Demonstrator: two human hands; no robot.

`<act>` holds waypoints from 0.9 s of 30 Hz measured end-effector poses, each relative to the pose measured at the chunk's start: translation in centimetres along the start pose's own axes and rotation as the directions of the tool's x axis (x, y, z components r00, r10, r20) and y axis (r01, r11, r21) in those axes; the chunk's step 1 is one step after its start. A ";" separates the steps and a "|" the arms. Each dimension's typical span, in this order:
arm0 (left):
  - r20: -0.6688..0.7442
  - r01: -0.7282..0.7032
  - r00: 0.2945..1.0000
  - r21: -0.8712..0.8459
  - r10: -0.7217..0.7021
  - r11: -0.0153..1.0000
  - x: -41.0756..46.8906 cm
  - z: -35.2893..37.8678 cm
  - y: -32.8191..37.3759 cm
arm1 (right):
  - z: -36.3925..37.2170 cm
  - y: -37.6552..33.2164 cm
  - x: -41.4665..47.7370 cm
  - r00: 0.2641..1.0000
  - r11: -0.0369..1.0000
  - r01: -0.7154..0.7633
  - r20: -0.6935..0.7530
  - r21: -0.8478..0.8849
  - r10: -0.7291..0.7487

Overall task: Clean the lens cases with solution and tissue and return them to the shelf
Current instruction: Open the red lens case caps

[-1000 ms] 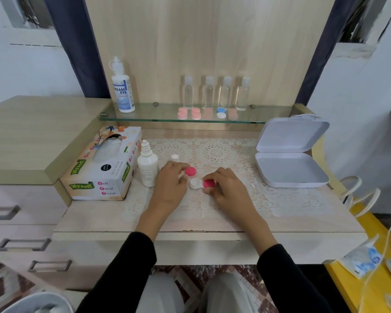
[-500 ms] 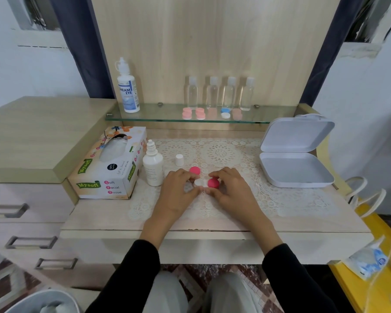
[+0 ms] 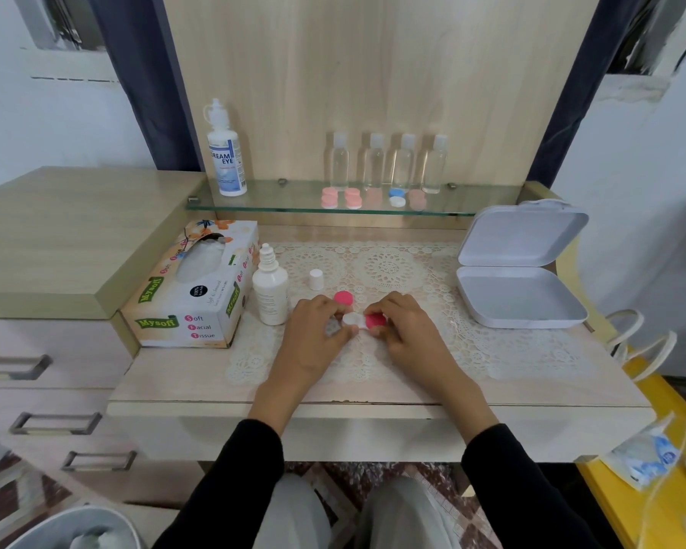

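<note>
Lens case (image 3: 358, 320) lies at the middle of the counter (image 3: 175, 376); left hand (image 3: 313, 344) pinches its white end, right hand (image 3: 410, 336) grips its pink cap (image 3: 375, 321) with curled fingers (image 3: 393, 307).

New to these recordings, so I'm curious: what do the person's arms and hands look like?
Both arms are in long black sleeves. The left sleeve and right sleeve end partway up the forearms. The left hand and right hand are bare: no gloves, rings or watch show.
</note>
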State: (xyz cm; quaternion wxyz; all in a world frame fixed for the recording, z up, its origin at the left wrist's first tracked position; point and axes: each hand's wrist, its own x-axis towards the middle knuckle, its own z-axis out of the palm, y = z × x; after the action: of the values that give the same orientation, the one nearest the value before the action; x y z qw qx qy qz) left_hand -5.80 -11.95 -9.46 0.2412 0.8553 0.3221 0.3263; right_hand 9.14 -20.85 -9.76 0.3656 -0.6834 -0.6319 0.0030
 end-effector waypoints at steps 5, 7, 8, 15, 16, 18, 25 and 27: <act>-0.008 0.002 1.000 -0.003 -0.002 1.000 -0.1 0.0 0.2 | -0.1 0.0 0.0 1.000 0.999 -0.024 -0.002 0.047 0.024; -0.011 -0.003 1.000 -0.001 0.003 1.000 -0.2 0.0 0.1 | 0.0 0.0 0.0 0.998 0.996 -0.051 -0.025 0.075 0.053; -0.013 -0.003 1.000 0.001 0.003 1.000 -0.2 0.0 0.1 | 0.0 0.0 0.0 0.997 0.994 -0.068 -0.036 0.086 0.071; -0.016 -0.005 1.000 0.001 0.005 1.000 -0.2 -0.1 0.2 | -0.1 0.0 0.0 0.997 0.997 -0.068 -0.024 0.047 0.070; -0.017 -0.007 1.000 0.001 0.007 1.000 -0.2 -0.1 0.2 | 0.0 0.0 0.0 0.998 0.997 -0.057 -0.019 0.042 0.058; -0.019 -0.011 1.000 0.005 0.011 1.000 -0.2 -0.1 0.2 | 0.0 0.0 -0.1 0.999 0.998 -0.035 -0.014 0.044 0.035; -0.022 -0.012 1.000 -0.005 0.012 1.000 -0.3 0.0 0.1 | -0.3 -0.1 0.0 0.991 0.985 -0.112 -0.066 0.128 0.121; -0.022 -0.015 1.000 0.003 0.015 1.000 -0.3 0.0 0.1 | -0.3 -0.1 0.0 0.992 0.987 -0.104 -0.053 0.125 0.111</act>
State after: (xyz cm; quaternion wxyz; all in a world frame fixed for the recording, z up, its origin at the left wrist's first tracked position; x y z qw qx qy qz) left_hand -5.94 -12.23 -9.46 0.2337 0.8545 0.3187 0.3372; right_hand 9.19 -21.02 -9.44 0.4247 -0.6928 -0.5813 0.0406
